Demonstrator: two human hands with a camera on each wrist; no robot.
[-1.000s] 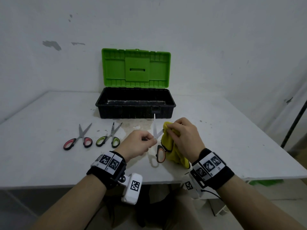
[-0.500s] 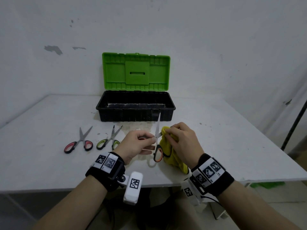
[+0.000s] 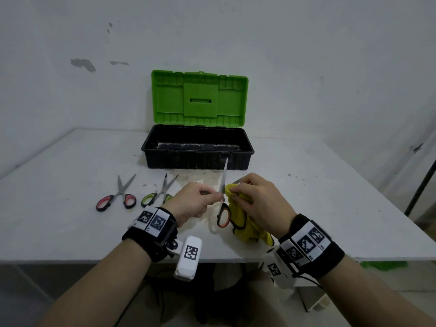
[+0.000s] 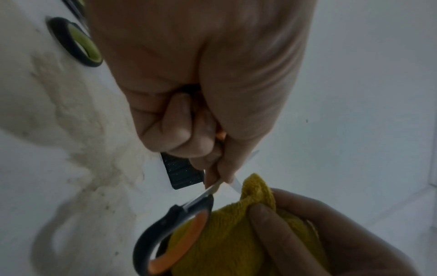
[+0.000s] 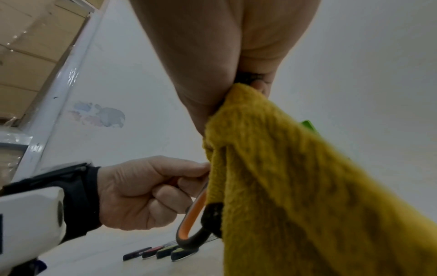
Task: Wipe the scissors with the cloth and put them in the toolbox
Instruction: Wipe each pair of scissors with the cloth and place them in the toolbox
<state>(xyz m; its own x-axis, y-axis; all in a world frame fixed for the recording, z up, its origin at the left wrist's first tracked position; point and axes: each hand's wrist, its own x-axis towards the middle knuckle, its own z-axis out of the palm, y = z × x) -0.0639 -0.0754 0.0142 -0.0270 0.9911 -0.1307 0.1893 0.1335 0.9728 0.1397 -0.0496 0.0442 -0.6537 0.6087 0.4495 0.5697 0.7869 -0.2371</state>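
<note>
Orange scissors: orange-and-black handled scissors (image 3: 223, 204) held up above the table, blades open, one blade pointing up and away toward the toolbox, handle loop hanging down toward me.
Left hand: my left hand (image 3: 197, 201) has its fingers curled, thumb and fingertips pinching the scissors near the pivot; in the left wrist view the grip sits just above the handle loop (image 4: 170, 237).
Right hand: my right hand (image 3: 257, 199) pinches a bunched yellow cloth (image 3: 245, 223) around the other blade; thumb and fingers closed on the fabric, the rest of the cloth hanging down to the table edge.
Cloth contact: the cloth touches the scissors just right of my left fingertips; the blade inside the fold is mostly hidden.
Toolbox: black toolbox (image 3: 198, 159) stands open at the back of the table, its green lid (image 3: 200, 100) upright against the wall; I cannot tell what is inside.
Other scissors: red-handled scissors (image 3: 118, 198) and green-handled scissors (image 3: 159, 193) lie side by side on the table to my left, blades slightly open, pointing away from me.
Table: white table (image 3: 59, 220), stained between the toolbox and my hands.
Wrists: black bands with printed square markers on both wrists.
</note>
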